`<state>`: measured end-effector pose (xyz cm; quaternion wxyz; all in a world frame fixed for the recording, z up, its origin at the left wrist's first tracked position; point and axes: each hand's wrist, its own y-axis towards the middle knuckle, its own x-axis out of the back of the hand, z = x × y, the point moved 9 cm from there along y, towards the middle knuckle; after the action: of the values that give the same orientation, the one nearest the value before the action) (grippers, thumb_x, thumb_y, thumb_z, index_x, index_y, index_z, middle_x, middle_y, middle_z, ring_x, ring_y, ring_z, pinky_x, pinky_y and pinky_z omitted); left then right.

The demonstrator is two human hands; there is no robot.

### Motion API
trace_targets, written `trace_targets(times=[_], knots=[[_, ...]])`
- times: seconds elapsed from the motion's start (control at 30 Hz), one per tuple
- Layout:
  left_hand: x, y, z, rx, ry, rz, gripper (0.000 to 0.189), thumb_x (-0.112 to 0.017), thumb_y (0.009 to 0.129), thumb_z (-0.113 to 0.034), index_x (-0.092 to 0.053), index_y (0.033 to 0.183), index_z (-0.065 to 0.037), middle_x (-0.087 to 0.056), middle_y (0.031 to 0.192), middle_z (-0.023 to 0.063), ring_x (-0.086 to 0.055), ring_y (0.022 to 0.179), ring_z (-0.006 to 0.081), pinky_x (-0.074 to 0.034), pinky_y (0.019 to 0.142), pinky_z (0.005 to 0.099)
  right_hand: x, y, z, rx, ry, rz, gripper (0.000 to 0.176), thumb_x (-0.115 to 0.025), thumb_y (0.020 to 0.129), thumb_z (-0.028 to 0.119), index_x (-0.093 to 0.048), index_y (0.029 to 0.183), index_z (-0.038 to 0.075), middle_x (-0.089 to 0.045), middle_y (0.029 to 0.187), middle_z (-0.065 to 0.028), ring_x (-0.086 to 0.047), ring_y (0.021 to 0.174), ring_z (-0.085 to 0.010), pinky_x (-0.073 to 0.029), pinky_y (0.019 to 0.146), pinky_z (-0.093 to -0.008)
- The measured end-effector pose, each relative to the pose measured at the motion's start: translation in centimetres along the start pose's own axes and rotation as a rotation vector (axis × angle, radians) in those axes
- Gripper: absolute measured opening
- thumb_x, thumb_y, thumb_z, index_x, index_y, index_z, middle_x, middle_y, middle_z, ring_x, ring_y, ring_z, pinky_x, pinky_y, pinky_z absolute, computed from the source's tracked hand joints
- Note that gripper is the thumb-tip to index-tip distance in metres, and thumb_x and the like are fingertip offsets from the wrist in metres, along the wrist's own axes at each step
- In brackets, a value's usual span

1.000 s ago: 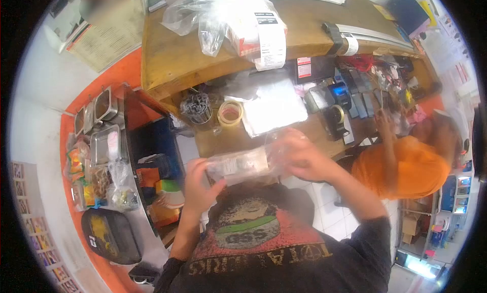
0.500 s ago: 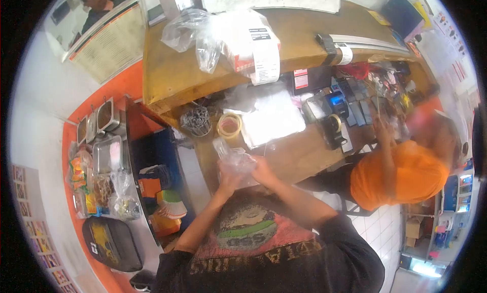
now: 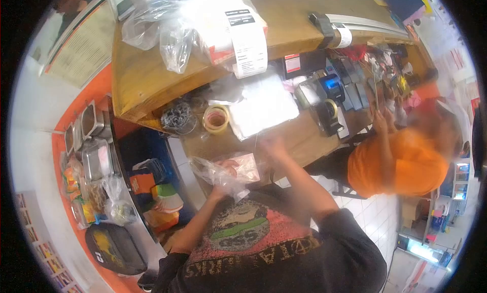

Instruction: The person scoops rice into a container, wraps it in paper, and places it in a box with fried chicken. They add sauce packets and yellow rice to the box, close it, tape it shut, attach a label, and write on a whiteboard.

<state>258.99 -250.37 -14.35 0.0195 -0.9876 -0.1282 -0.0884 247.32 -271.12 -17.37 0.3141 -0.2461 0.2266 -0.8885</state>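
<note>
My left hand [image 3: 227, 175] is closed around a clear plastic bag [image 3: 210, 172], low in front of my shirt at the table's near edge. Crinkled plastic spreads over the fingers and partly hides them. A pale pinkish rectangular packet [image 3: 247, 167] shows at the bag's right side, against the same hand. Apart from the bag, my right hand [image 3: 274, 148] is over the wooden table [image 3: 299, 153], just below a stack of white sheets [image 3: 264, 109]. Motion smears its fingers. A roll of tape [image 3: 216, 119] lies left of the sheets.
On the raised shelf [image 3: 139, 87] rests a bagged package with a receipt [image 3: 247, 44]. A wire-like holder [image 3: 177, 118] stands left of the tape, and a tape dispenser [image 3: 328, 118] to the right. A person in an orange shirt [image 3: 395, 163] works at the right.
My right hand has let go of the bag and moved up and right over the table. My left hand keeps the bag, now lower, with the pinkish packet showing. The view has shifted slightly.
</note>
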Motion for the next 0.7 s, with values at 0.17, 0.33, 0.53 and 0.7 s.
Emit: trace_targets(times=[0.17, 0.33, 0.53, 0.7], knots=[[-0.8, -1.9, 3.6, 0.099, 0.259, 0.0, 0.046, -0.063, 0.09, -0.027, -0.051, 0.127, -0.002, -0.053, 0.131, 0.0145, -0.05, 0.12, 0.0285, -0.032, 0.108, 0.0429, -1.6, 6.9, -3.6, 0.119, -0.279, -0.184, 0.021, -0.071, 0.077, 0.02, -0.074, 0.079, -0.001, -0.069, 0.071, -0.0171, -0.069, 0.073, -0.0257, -0.053, 0.069, -0.0388], [-0.7, -2.7, 5.1, 0.153, 0.386, -0.006, 0.044, -0.065, 0.087, -0.024, -0.054, 0.124, -0.002, -0.052, 0.127, 0.0141, -0.048, 0.118, 0.0298, -0.033, 0.107, 0.0426, -1.2, 6.6, -4.4, 0.08, -0.17, -0.288, 0.029, -0.075, 0.075, 0.027, -0.073, 0.078, -0.001, -0.069, 0.072, -0.0186, -0.069, 0.075, -0.0297, -0.053, 0.071, -0.0414], [0.1, -0.2, -2.5, -0.037, 0.245, -0.083, 0.03, -0.062, 0.088, -0.019, -0.052, 0.11, -0.002, -0.047, 0.106, 0.0111, -0.047, 0.101, 0.0306, -0.038, 0.095, 0.0424, -2.6, 8.3, -7.3, 0.202, -0.198, -0.249, 0.029, -0.076, 0.074, 0.023, -0.071, 0.081, -0.004, -0.069, 0.071, -0.0175, -0.069, 0.07, -0.0294, -0.053, 0.067, -0.0416], [0.3, -0.3, -1.1, -0.033, -0.025, -0.113, 0.029, -0.064, 0.082, -0.015, -0.052, 0.106, -0.003, -0.044, 0.105, 0.0107, -0.046, 0.101, 0.0276, -0.037, 0.092, 0.0393, -3.9, 8.6, -4.4, 0.27, -0.297, -0.215, 0.022, -0.077, 0.076, 0.017, -0.068, 0.081, -0.003, -0.066, 0.065, -0.0142, -0.067, 0.065, -0.0231, -0.052, 0.058, -0.0368]])
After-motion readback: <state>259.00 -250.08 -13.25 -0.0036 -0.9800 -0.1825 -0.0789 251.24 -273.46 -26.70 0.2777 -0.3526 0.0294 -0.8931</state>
